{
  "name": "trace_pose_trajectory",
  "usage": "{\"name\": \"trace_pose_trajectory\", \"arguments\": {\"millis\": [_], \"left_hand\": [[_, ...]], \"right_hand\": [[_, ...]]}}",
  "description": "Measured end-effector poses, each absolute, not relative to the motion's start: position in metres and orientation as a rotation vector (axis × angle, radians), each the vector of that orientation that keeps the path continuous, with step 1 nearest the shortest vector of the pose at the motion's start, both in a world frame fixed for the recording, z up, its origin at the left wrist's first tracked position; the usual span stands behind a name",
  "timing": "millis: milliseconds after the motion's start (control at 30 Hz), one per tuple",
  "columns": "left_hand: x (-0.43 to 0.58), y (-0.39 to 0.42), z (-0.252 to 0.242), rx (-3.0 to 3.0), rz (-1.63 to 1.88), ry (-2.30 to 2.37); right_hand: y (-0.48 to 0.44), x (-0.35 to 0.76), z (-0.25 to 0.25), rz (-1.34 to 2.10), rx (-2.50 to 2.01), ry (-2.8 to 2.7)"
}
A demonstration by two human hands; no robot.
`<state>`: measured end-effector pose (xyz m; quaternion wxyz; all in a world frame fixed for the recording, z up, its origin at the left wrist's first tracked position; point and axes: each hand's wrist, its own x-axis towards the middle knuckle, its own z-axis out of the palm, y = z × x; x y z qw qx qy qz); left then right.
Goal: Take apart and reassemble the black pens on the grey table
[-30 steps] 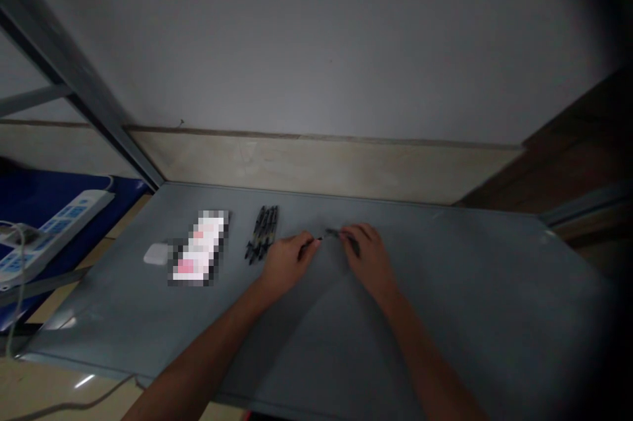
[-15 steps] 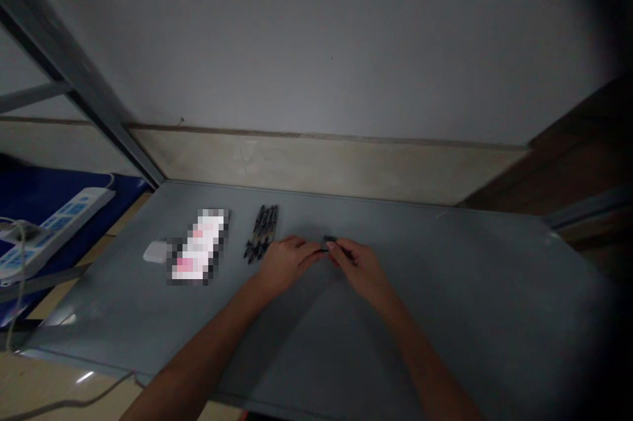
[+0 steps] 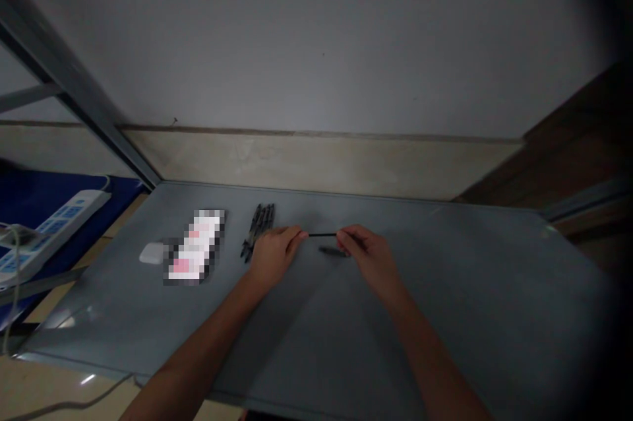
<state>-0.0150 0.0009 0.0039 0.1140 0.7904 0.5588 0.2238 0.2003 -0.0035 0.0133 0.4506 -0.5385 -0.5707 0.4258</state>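
A thin black pen refill [image 3: 322,235] stretches level between my two hands, just above the table. My left hand [image 3: 274,251] pinches its left end with thumb and forefinger. At its right end, the thumb and fingers of my right hand [image 3: 364,246] are closed on it. A dark pen part [image 3: 332,251] juts out to the left below my right fingers; whether they hold it or it lies on the table I cannot tell. Several black pens [image 3: 260,223] lie side by side behind my left hand, which partly covers them.
On the grey table [image 3: 306,355], a phone [image 3: 198,246] with a blurred-out screen lies left of the pens, beside a small white case [image 3: 152,253]. A white power strip [image 3: 54,229] rests on a blue surface at the left. The wall [image 3: 316,163] stands behind the table.
My hands have moved apart, and a longer stretch of the black refill now shows between them. The dark pen part now shows below my right fingers instead of above them.
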Motion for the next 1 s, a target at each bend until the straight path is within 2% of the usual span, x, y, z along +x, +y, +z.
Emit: {"name": "trace_pose_trajectory", "arguments": {"millis": [300,567,1000], "left_hand": [[-0.011,0.001,0.002,2.092,0.711,1.655],[-0.008,0.002,0.001,1.811,0.925,1.602],[-0.008,0.002,-0.001,1.731,0.962,1.578]], "right_hand": [[-0.003,0.2,0.006,1.069,-1.371,-1.437],[-0.002,0.198,0.006,1.075,-1.328,-1.45],[-0.002,0.195,0.006,0.983,-1.361,-1.493]]}}
